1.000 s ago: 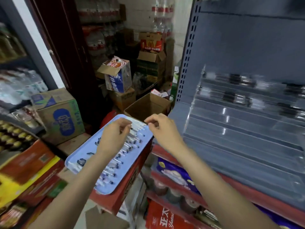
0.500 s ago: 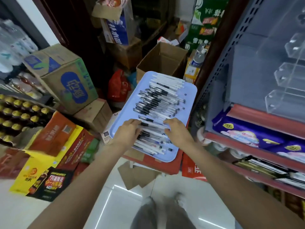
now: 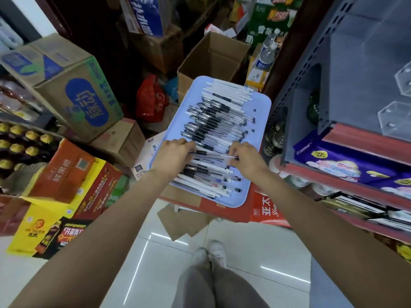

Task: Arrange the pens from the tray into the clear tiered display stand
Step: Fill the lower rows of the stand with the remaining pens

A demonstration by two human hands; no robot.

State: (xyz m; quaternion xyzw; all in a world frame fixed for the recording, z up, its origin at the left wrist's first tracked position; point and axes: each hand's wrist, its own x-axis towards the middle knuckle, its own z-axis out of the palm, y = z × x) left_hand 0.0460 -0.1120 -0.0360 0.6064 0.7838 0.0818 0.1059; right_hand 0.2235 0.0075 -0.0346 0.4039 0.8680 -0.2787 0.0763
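A light blue tray (image 3: 262,107) rests on a red carton and holds several pens (image 3: 220,121), white ones and clear ones with black grips, lying side by side. My left hand (image 3: 172,155) and my right hand (image 3: 249,158) are over the tray's near half, each pinching an end of one clear pen (image 3: 213,154) held just above the pile. The clear tiered display stand (image 3: 393,116) shows only its left end, on the grey shelf at the right edge.
A grey shelf unit (image 3: 333,63) with red edges stands on the right, purple packs (image 3: 338,165) below. An open cardboard box (image 3: 213,56) sits behind the tray. Drink cartons (image 3: 73,90) crowd the left. White floor tiles and my feet (image 3: 211,254) lie below.
The view has swung down from the shelf to the tray. Both hands have come to the tray's near half and now pinch one clear pen by its ends.
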